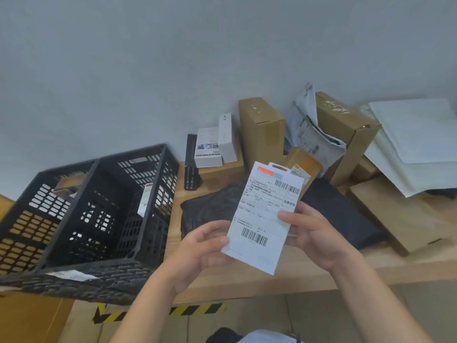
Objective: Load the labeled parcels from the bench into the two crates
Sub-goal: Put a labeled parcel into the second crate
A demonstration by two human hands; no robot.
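A: We've got the flat white parcel (262, 219) up off the desk (247, 280), label facing us. Why both hands on it?

B: So the label sits steady and readable, we'd say. Our left hand (197, 246) meets the lower left edge with its fingers (217, 240) curled loosely against it, while our right hand (314, 233) pinches the right edge, thumb on the front, the rest behind. Both grasp the parcel; neither is let go.

A: And it's tilted, top leaning away to the right?

B: Yes, which puts the barcodes square to our eyes. We judge this a check before choosing a crate.

A: Just beyond the fingers?

B: Two black poly bags lie flat on the desk, one (210, 209) behind the left fingers, one (341, 214) behind the right. Soft things, so they rest where they're dropped.

A: Left of our left fingers?

B: The near black crate (111, 206) and the far crate (49, 201) beside it, touching, both open-topped and tipped toward us as the camera sees them. A labelled pack (146, 201) leans inside the near one; something sits in the far one, too dim to name.

A: Farthest out?

B: Brown cartons (262, 129) stand upright against the wall (173, 58), small white boxes (217, 144) to their left, grey mailers (311, 134) wedged between cartons, white padded envelopes (415, 134) stacked far right. Much is left to load, we reckon
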